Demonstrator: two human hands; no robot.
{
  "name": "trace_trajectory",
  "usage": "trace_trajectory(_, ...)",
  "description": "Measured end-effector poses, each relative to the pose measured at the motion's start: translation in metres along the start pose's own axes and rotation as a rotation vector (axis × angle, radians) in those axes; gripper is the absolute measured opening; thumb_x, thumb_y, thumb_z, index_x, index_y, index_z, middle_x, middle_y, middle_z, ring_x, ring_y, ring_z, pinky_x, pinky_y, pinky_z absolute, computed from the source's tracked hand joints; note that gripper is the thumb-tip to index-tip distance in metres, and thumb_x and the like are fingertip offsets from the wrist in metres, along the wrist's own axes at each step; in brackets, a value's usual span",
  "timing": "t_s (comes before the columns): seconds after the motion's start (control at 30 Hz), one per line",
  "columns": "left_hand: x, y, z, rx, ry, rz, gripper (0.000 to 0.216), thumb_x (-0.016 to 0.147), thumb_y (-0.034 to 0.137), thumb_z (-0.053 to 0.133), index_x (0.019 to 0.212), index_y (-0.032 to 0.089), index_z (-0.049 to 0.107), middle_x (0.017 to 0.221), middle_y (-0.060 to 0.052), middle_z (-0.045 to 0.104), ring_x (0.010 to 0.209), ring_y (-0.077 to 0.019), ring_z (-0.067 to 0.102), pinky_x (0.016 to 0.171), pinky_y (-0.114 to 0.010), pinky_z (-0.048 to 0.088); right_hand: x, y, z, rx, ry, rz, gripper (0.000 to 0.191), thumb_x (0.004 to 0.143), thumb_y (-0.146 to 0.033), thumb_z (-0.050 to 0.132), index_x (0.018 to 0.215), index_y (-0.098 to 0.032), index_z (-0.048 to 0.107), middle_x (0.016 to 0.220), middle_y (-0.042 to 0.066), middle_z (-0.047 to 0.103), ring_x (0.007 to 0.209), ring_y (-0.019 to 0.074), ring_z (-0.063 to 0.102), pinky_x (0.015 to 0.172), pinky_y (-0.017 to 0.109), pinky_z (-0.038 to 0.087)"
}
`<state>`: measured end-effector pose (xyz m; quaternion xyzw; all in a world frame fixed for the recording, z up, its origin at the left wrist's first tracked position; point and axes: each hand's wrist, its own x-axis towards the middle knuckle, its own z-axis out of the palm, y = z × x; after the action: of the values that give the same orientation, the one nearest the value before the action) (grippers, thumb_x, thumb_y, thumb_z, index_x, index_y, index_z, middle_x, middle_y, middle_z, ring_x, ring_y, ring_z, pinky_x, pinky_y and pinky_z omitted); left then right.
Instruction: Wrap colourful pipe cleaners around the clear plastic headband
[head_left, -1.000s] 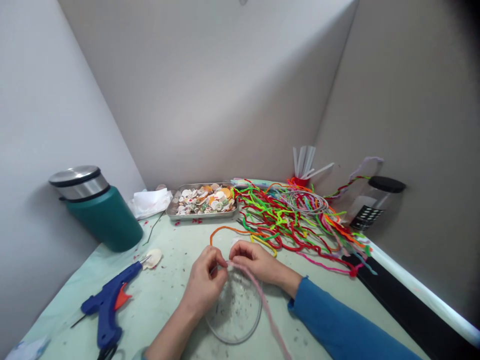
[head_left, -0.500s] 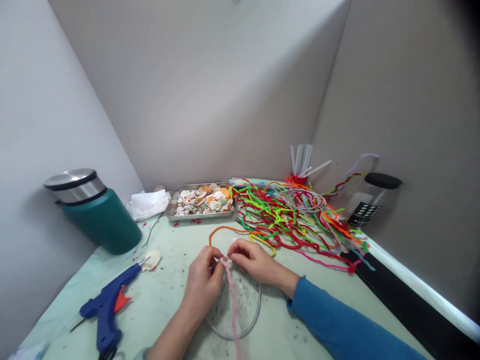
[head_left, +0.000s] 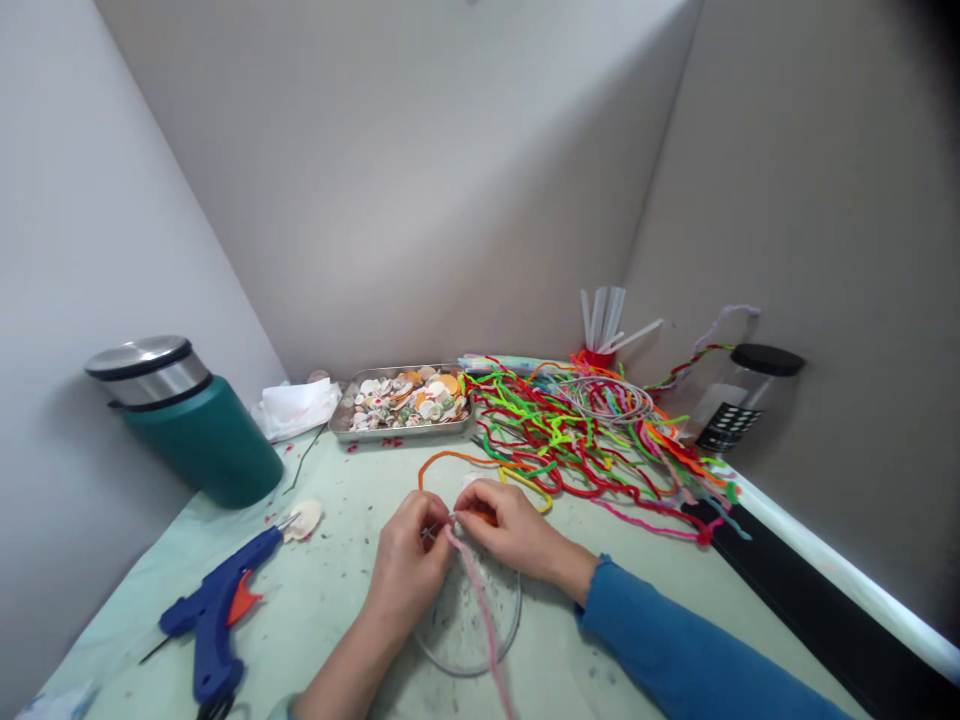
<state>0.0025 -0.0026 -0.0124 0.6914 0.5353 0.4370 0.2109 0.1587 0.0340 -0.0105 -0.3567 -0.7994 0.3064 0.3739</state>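
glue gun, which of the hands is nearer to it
Left: the left hand is right of the glue gun, not touching it; the right hand is farther right.

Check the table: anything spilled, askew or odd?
Yes. Small red specks dot the pale green cover just in front of the metal tray, like stray scraps. The pipe cleaners sprawl in a loose tangle at the back right. The teal bottle appears to lean, though lens distortion could explain that.
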Motion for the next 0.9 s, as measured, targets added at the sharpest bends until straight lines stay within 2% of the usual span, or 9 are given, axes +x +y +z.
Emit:
trace_trajectory(0.27,-0.003,0.004,0.001,0.115,-0.017,0.061,0.011,0.070,0.009,0.044,0.067,0.019,0.044,0.072,0.000,0.050,0.066,-0.0130,0.049,0.059,-0.024,0.039,-0.004,-0.003,0.005,-0.197,0.046,-0.063,0.003,0.075,-0.015,0.054,0.075,-0.017,0.053,0.073,0.001,0.056,0.065,0.0128,0.050,0.057,0.023,0.034)
trace_trajectory(0.47,-0.003,0.007,0.001,0.104,-0.018,0.083,0.012,0.071,0.009,0.044,0.066,0.019,0.045,0.074,-0.001,0.050,0.068,-0.0138,0.050,0.061,-0.025,0.041,-0.006,-0.002,0.012,-0.284,0.114,-0.072,0.008,0.073,-0.010,0.051,0.075,-0.018,0.052,0.074,0.002,0.055,0.065,0.0136,0.049,0.060,0.025,0.034)
trace_trajectory(0.7,-0.005,0.008,0.001,0.058,0.008,0.045,0.009,0.074,0.013,0.045,0.069,0.019,0.048,0.077,-0.002,0.055,0.069,-0.0140,0.053,0.056,-0.022,0.040,-0.006,-0.002,0.012,-0.300,0.112,-0.077,0.006,0.074,-0.012,0.052,0.075,-0.018,0.050,0.074,0.002,0.054,0.067,0.0144,0.050,0.060,0.025,0.034)
trace_trajectory(0.9,-0.004,0.009,-0.002,0.056,-0.006,0.091,0.011,0.076,0.014,0.046,0.072,0.019,0.055,0.082,-0.003,0.058,0.075,-0.0148,0.055,0.064,-0.024,0.042,-0.007,0.003,0.012,-0.304,0.057,-0.127,0.007,0.073,-0.013,0.052,0.077,-0.018,0.049,0.075,0.002,0.054,0.064,0.0140,0.049,0.057,0.024,0.033)
